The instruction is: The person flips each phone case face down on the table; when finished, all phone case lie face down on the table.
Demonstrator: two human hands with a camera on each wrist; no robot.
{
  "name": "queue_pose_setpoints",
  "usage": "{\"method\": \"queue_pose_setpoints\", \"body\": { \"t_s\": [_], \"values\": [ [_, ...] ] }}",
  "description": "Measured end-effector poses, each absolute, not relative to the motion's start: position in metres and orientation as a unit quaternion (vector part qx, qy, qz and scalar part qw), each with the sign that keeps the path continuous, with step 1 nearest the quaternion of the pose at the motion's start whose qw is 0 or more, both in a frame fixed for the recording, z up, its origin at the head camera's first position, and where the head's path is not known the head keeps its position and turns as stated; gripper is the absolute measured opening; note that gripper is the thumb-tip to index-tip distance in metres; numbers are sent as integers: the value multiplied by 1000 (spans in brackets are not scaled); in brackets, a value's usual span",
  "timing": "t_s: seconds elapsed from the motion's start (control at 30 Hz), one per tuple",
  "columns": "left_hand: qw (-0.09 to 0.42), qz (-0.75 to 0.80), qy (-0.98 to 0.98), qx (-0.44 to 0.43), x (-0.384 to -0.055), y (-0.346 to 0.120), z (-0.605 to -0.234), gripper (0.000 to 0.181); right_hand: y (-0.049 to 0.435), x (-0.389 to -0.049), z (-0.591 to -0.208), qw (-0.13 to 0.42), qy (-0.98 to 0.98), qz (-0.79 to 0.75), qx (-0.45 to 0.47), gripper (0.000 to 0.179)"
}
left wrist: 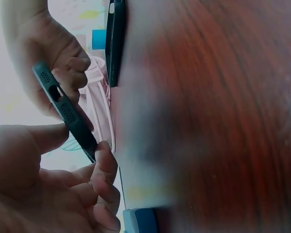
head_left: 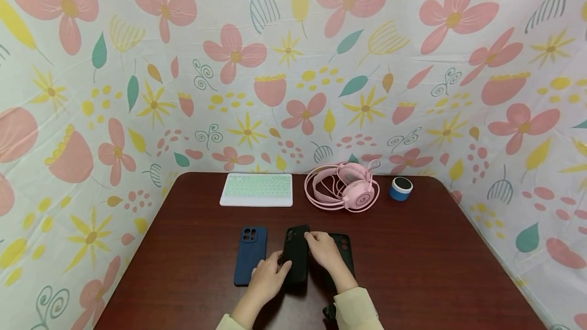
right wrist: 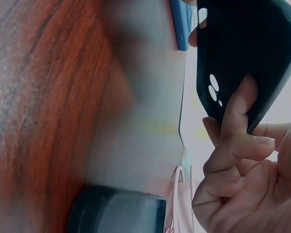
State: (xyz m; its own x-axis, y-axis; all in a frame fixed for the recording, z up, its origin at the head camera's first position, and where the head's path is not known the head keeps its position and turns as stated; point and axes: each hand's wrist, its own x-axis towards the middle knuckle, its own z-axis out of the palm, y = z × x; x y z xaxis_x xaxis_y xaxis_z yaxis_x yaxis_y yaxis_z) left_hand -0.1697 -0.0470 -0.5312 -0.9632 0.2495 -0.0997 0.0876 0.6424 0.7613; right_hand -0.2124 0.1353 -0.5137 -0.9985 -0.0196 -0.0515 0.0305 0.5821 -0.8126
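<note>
A black phone case (head_left: 296, 256) is held up at a tilt over the table between both hands. My left hand (head_left: 268, 278) grips its lower left edge between thumb and fingers. The thumb and fingers of my right hand (head_left: 324, 248) pinch its upper right corner. In the right wrist view the hollow inside of the case (right wrist: 250, 46) shows, with its camera holes. The left wrist view shows the case's end (left wrist: 63, 107), which has a port slot and speaker holes. A blue phone case (head_left: 250, 256) lies left of my left hand. Another dark phone case (head_left: 345, 246) lies partly hidden under my right hand and forearm.
Along the back of the brown table (head_left: 426, 269) lie a white keyboard (head_left: 257, 190), pink headphones (head_left: 341, 187) and a small blue cylinder with a dark top (head_left: 401, 189). A flower-patterned cloth (head_left: 284, 55) hangs behind the table and down both sides.
</note>
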Motion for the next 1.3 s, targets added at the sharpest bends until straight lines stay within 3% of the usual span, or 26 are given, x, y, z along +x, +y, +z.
{"method": "queue_pose_setpoints", "body": {
  "t_s": [1.3],
  "values": [
    [15, 390, 917, 78, -168, -46, -528, 51, 127, -210, -526, -11, 909, -415, 32, 45]
  ]
}}
